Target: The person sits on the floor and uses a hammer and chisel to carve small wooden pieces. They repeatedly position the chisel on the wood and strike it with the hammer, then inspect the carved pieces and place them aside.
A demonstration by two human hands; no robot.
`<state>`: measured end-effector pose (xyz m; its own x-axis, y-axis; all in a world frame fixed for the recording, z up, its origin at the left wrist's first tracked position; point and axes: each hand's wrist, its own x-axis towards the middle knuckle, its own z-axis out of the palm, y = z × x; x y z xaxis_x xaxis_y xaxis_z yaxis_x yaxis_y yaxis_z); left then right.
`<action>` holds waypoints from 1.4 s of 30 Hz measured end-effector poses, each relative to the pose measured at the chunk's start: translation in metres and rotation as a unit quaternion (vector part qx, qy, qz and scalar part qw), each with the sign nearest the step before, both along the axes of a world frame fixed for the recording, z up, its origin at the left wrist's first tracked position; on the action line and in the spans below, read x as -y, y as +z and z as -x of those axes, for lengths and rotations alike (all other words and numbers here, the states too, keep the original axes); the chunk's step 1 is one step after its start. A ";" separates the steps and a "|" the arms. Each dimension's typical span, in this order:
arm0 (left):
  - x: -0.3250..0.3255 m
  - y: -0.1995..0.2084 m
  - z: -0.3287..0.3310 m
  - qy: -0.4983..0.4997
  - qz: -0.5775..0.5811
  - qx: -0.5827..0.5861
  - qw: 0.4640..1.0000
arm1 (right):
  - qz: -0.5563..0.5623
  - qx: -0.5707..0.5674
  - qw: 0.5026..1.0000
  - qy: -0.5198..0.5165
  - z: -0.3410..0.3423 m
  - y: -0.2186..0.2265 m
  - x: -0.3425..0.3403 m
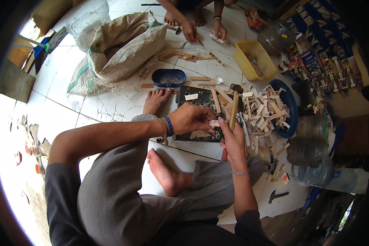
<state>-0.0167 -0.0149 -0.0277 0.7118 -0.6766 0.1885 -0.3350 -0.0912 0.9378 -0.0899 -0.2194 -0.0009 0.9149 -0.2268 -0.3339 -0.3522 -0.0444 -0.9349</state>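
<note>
My left hand (pixel 192 118), with a ring and blue bracelets, pinches a small pale wood piece (pixel 214 123) over a dark work board (pixel 183 132). In my right hand (pixel 233 141) is a hammer (pixel 233 108), its wooden handle slanting up and its metal head at the far end. The right thumb is at the edge of the same wood piece. A red end pokes out below the right fist; whether it belongs to the hammer cannot be told. Another pale wood piece (pixel 191 96) lies on the board's far part, among wood crumbs.
Right of the board, wood pieces (pixel 260 108) spill from a blue basin (pixel 292 107). Beyond are a small blue tub (pixel 168 84), a yellow bin (pixel 270 65) and a large sack (pixel 127 49). Another person's hands (pixel 189 32) work opposite. A second hammer (pixel 278 196) lies near right.
</note>
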 end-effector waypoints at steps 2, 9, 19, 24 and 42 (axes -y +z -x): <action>0.000 0.001 0.001 0.004 0.002 0.004 1.000 | 0.006 0.001 1.000 0.000 0.000 0.000 0.000; 0.002 0.000 0.002 -0.007 0.027 -0.015 0.999 | 0.005 -0.005 1.000 0.000 0.000 0.003 0.001; 0.001 -0.004 -0.004 -0.028 0.045 -0.014 0.998 | -0.007 -0.013 1.000 0.005 -0.005 -0.001 0.006; -0.001 -0.002 -0.007 -0.044 0.041 -0.002 0.998 | -0.005 -0.015 1.000 0.020 -0.006 -0.003 0.007; 0.009 -0.005 -0.008 -0.033 0.003 0.127 0.991 | -0.116 -0.071 0.991 0.017 0.006 -0.010 0.012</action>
